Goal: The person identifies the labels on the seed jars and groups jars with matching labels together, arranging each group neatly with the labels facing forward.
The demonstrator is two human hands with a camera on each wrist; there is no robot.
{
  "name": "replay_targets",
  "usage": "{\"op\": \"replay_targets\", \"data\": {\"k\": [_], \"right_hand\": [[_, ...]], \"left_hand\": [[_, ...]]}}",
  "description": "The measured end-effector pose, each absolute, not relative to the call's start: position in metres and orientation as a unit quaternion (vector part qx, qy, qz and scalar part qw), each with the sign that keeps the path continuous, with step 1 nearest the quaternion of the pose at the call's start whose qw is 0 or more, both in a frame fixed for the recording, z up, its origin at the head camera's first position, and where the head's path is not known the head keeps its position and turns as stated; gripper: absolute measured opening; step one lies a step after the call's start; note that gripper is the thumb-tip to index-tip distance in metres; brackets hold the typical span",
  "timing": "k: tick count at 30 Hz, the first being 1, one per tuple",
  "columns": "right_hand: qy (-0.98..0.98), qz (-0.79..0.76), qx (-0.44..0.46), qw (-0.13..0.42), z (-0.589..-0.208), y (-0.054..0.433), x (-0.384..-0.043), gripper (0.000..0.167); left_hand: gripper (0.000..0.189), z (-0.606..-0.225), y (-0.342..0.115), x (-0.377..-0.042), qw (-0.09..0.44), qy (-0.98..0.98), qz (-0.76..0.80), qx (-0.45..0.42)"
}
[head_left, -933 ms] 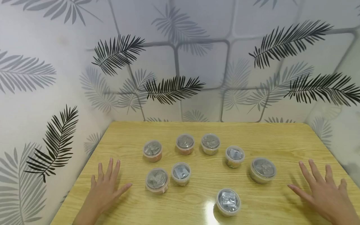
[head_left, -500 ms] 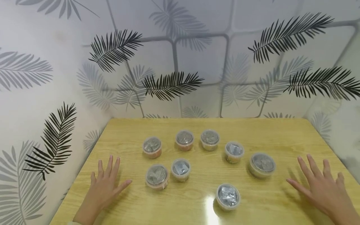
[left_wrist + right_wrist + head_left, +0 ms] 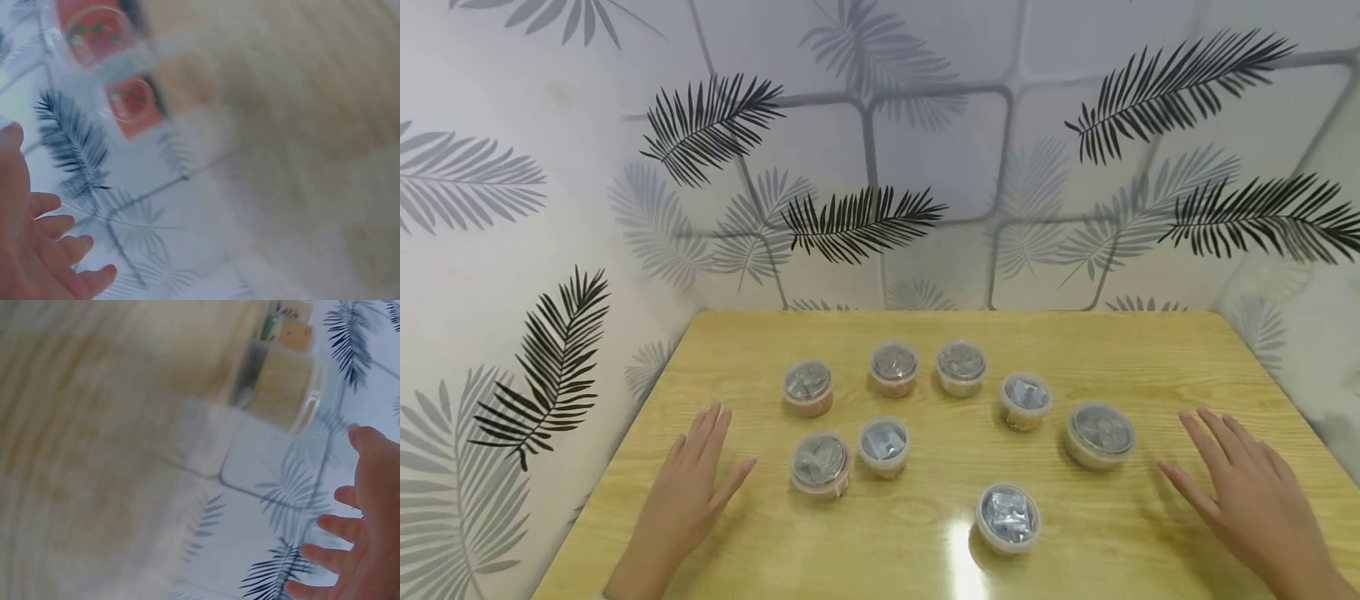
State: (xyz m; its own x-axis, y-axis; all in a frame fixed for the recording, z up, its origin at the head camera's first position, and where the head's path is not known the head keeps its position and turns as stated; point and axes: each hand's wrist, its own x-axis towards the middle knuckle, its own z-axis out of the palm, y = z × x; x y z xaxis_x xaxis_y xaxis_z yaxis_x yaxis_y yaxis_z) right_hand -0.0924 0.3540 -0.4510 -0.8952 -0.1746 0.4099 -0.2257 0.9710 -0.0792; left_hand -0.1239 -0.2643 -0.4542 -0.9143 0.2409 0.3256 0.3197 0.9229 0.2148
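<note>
My left hand [image 3: 688,483] is at the left of the table, palm down, thumb out and fingers straight, holding nothing. Nearest to it is a round lidded plastic tub [image 3: 820,467] with a grey top. In the left wrist view, two tubs with red sides [image 3: 132,103] show beyond the loosely bent fingers [image 3: 75,247]. Across the table, my right hand [image 3: 1251,492] is spread and holds nothing. To its left sits a wider lidded tub [image 3: 1100,435], whose pale yellowish side [image 3: 281,387] shows in the right wrist view.
Several more lidded tubs stand apart on the wooden table [image 3: 910,550]: one at back left [image 3: 807,387], two at the back [image 3: 893,368], others in the middle [image 3: 883,447] and front [image 3: 1008,518]. A leaf-patterned wall [image 3: 940,167] runs behind.
The fingers of both hands have drawn closer together, and the right hand has shifted slightly left. The head view has tilted a little; the tubs keep their places on the table.
</note>
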Motion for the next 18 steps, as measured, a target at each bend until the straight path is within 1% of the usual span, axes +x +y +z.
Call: {"op": "replay_targets", "data": {"k": [3, 6, 8, 12, 15, 18], "right_hand": [[-0.953, 0.077, 0.131, 0.261, -0.441, 0.34, -0.092, 0.061], [-0.939, 0.095, 0.166, 0.287, -0.432, 0.327, -0.092, 0.05], [-0.934, 0.108, 0.185, 0.286, -0.428, 0.318, -0.092, 0.045], [-0.93, 0.131, 0.207, 0.273, -0.427, 0.301, -0.088, 0.039], [-0.93, 0.148, 0.219, 0.256, -0.429, 0.29, -0.084, 0.036], [-0.93, 0.161, 0.232, 0.236, -0.432, 0.279, -0.08, 0.037]], "left_hand": [[0.068, -0.441, -0.249, -0.12, 0.184, -0.958, -0.145, -0.165], [0.063, -0.43, -0.234, -0.117, 0.224, -0.941, -0.156, -0.199], [0.058, -0.426, -0.223, -0.115, 0.248, -0.927, -0.164, -0.23], [0.052, -0.423, -0.2, -0.112, 0.273, -0.897, -0.197, -0.286], [0.049, -0.424, -0.183, -0.11, 0.271, -0.882, -0.218, -0.317], [0.047, -0.428, -0.166, -0.107, 0.253, -0.874, -0.237, -0.342]]}}
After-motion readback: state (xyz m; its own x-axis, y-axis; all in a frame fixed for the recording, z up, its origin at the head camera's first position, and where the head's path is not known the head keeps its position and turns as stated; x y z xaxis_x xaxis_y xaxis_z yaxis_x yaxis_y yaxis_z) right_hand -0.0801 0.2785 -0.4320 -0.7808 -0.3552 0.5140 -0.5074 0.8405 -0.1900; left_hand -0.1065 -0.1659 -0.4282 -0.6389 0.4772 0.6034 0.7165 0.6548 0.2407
